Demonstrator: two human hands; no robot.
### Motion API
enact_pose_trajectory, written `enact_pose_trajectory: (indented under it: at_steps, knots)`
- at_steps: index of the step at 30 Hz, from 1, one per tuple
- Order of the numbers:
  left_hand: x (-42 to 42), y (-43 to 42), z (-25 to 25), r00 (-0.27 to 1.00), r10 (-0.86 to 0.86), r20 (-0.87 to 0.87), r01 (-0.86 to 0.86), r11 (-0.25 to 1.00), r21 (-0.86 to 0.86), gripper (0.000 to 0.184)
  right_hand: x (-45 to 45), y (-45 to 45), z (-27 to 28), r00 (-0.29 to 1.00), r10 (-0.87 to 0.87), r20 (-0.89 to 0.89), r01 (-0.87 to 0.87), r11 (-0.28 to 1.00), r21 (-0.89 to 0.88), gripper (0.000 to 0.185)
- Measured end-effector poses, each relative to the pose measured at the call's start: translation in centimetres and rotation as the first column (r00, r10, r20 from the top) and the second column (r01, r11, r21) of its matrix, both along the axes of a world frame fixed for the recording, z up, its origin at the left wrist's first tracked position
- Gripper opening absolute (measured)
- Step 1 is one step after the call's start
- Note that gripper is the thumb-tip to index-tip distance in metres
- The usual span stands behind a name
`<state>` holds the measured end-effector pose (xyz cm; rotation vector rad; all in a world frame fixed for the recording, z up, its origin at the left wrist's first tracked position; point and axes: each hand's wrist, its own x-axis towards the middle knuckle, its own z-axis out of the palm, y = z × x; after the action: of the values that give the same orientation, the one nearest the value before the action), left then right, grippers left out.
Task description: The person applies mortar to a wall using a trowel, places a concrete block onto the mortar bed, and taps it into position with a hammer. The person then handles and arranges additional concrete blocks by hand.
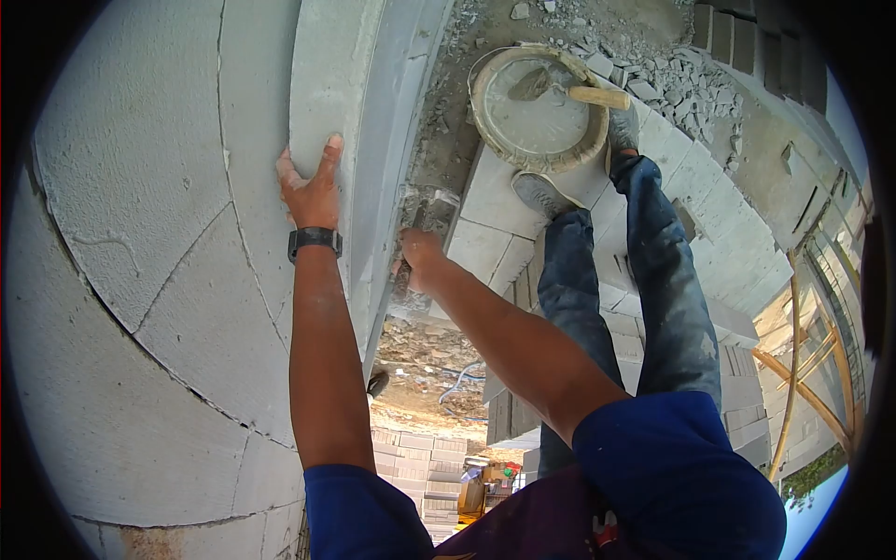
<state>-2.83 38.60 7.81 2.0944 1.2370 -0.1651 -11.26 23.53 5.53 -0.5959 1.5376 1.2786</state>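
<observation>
The fingers (288, 170) of the left hand (313, 201) are spread from the thumb, laid over the top of a long pale block (336, 75). They bend at its ten o'clock edge while the thumb points to about one; I can't tell from where I stand how hard they press. The block lies directly beneath them, its long axis running close to twelve and six o'clock, leaning a touch toward one, much the same line as the forearm. It stretches well beyond the fingertips toward twelve.

The right hand (425, 259) sits at about four o'clock from the left, beside the block's outer face and lower down. Its fingers are closed round a tool (420, 215), too smeared and hidden for me to name; one part of it juts from the fist toward twelve. Whether the tool touches the block, I can't make out. Of the two, the left hand is plainly the nearer to the block's top.

From the right hand, a round tub (485, 121) of grey mix stands at one o'clock, well apart, with a wooden handle (599, 97) poking over its rim toward three. The right hand is the nearer to it.
</observation>
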Motion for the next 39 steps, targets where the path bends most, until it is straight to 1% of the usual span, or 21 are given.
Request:
enact_pose_trajectory:
  at_steps: [2, 5, 6, 8, 10, 13, 16, 19, 20, 22, 25, 26, 27, 29, 32, 35, 39]
  knots:
    - [-0.4, 0.5, -0.7, 1.0, -0.011, 0.0, 0.011, 0.999, 0.045, 0.113, -0.3, 0.4, -0.4, 1.0, -0.012, -0.028, 0.012, 1.0, 0.003, 0.019]
    - [-0.2, 0.5, -0.9, 1.0, -0.015, 0.006, 0.015, 0.999, 0.047, 0.112, -2.1, -1.4, -2.2, 0.999, -0.016, 0.036, 0.01, 0.986, 0.164, 0.018]
    - [-0.2, 0.4, -0.6, 1.0, -0.013, 0.005, 0.012, 0.999, 0.039, 0.112, -1.8, -1.1, -1.2, 0.999, 0.017, 0.048, -0.022, 0.995, 0.102, 0.019]
    - [0.0, 0.1, -0.1, 1.0, -0.009, 0.005, 0.009, 1.0, 0.022, 0.112, -3.0, 1.3, -1.9, 0.998, 0.037, 0.042, -0.039, 0.998, 0.056, 0.02]
    - [-0.1, 0.3, -0.4, 1.0, -0.016, 0.009, 0.015, 1.0, 0.025, 0.111, -1.8, 1.7, -1.1, 0.982, -0.07, -0.177, 0.067, 0.997, -0.022, 0.02]
    - [0.1, 0.3, -0.6, 1.0, -0.01, 0.022, 0.009, 0.999, 0.04, 0.111, -3.3, 0.6, -1.8, 0.997, -0.026, -0.067, 0.036, 0.988, 0.149, 0.016]
    - [0.0, 0.2, -0.2, 1.0, -0.003, 0.024, 0.003, 1.0, 0.025, 0.112, -4.3, 1.5, -0.9, 0.995, -0.037, -0.095, 0.039, 0.999, 0.017, 0.014]
    - [-0.2, 0.3, -0.5, 1.0, -0.015, 0.019, 0.014, 0.999, 0.038, 0.114, -3.9, -0.2, -1.9, 0.99, 0.034, -0.136, -0.005, 0.978, 0.209, 0.011]
    - [-0.1, 0.4, -0.8, 1.0, -0.015, 0.024, 0.014, 0.999, 0.047, 0.114, -3.7, -0.2, -2.2, 0.993, 0.045, -0.106, -0.026, 0.984, 0.175, 0.01]
    - [-0.3, 0.2, -0.5, 1.0, -0.006, 0.008, 0.005, 0.998, 0.064, 0.115, -3.5, -0.2, -1.0, 0.995, 0.07, -0.068, -0.062, 0.992, 0.108, 0.008]
    - [0.0, 0.1, -0.3, 1.0, -0.002, -0.005, 0.002, 0.998, 0.057, 0.115, -3.9, -1.7, -3.9, 0.994, -0.024, -0.107, 0.059, 0.94, 0.335, 0.008]
    - [0.0, 0.1, -0.4, 1.0, -0.002, 0.001, 0.002, 0.999, 0.04, 0.115, -4.0, -1.7, -4.3, 0.997, 0.011, -0.075, 0.013, 0.951, 0.31, 0.011]
    - [-0.2, 0.2, -0.4, 1.0, -0.004, 0.004, 0.004, 1.0, 0.024, 0.115, -3.6, -1.7, -3.9, 0.998, 0.026, -0.063, -0.01, 0.968, 0.249, 0.012]
    - [-0.4, 0.2, -0.4, 1.0, -0.001, -0.008, 0.001, 0.999, 0.049, 0.115, -2.7, -1.3, -2.8, 0.998, 0.053, -0.04, -0.048, 0.991, 0.122, 0.014]
    - [-0.1, 0.0, -0.4, 1.0, 0.002, 0.005, -0.002, 1.0, 0.03, 0.116, -2.5, -0.9, -3.2, 0.994, 0.102, -0.031, -0.1, 0.993, 0.063, 0.015]
    - [0.0, 0.0, -0.1, 1.0, -0.008, -0.004, 0.008, 0.999, 0.031, 0.116, -5.1, -1.3, -5.6, 0.999, 0.036, -0.016, -0.032, 0.973, 0.228, 0.015]
    - [0.0, -0.1, 0.1, 1.0, -0.005, -0.024, 0.006, 0.999, 0.037, 0.116, -4.4, -1.2, -3.8, 0.997, 0.082, -0.01, -0.078, 0.97, 0.229, 0.015]
